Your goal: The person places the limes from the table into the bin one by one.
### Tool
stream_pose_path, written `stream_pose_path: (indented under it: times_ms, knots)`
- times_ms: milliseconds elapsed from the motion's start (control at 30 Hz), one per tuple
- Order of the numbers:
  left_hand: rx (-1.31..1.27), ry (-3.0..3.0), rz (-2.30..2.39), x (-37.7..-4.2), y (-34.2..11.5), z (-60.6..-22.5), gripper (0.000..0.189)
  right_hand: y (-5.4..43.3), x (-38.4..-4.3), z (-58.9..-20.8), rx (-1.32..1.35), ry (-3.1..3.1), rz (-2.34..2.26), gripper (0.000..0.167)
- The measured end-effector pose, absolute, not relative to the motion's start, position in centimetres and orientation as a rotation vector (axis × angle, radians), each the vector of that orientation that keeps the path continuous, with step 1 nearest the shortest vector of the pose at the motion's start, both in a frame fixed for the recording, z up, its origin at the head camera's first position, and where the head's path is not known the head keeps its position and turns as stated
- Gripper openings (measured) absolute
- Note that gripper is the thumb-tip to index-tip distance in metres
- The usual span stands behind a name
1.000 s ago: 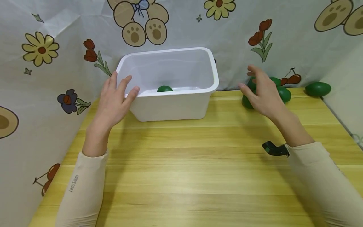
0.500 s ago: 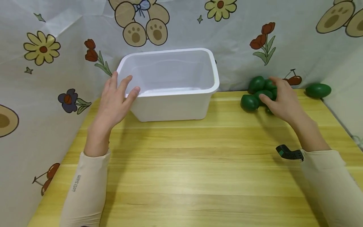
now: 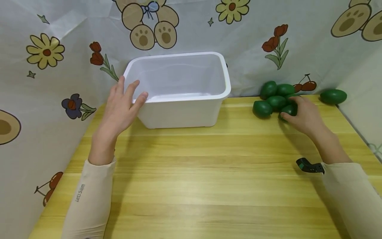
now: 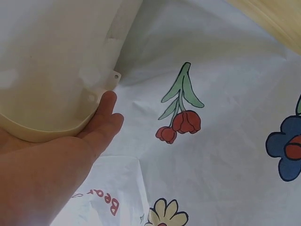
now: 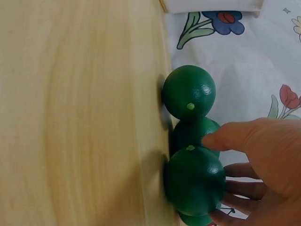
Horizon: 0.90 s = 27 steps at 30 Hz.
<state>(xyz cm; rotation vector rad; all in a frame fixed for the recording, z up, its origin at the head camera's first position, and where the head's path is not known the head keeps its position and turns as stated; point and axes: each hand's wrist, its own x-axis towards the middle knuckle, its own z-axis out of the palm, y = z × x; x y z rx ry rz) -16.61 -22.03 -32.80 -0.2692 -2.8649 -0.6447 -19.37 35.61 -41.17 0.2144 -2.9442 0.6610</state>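
Observation:
In the head view, a white plastic bin (image 3: 182,114) stands at the back of the wooden table. My left hand (image 3: 117,106) rests at the bin's left end with its fingers spread along the rim; in the left wrist view, fingertips (image 4: 109,99) lie against the bin's outer wall. Several dark green oval fruits, avocado-like with pale stem nubs, lie clustered to the bin's right. My right hand (image 3: 305,116) holds the front right fruit (image 3: 288,111) of the cluster between thumb and fingers. In the right wrist view, that fruit (image 5: 193,181) sits low on the table.
One more green fruit (image 3: 333,96) lies apart at the table's back right corner. A printed cloth (image 3: 191,26) with bears and flowers hangs behind the table (image 3: 191,179) and along its left side. A black strap piece (image 3: 310,166) sticks out at the right cuff.
My right hand has moved right and down onto the front right fruit, its fingers closing round it. A fruit seen inside the bin dropped out of sight behind the front wall. My left hand stayed.

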Motion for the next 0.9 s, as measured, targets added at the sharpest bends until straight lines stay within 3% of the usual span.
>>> stream_pose_path:
  times_ms: [500,900]
  knots:
    - [-0.275,-2.865,-0.650,-16.5,-22.0,-32.7,0.082,35.6,-18.4,-41.5,0.293,-3.028,0.511,0.064]
    - [-0.271,-2.861,-0.640,-16.2,-22.1,-32.9,0.081,34.6,-17.0,-41.3,0.193,-2.956,0.563,0.066]
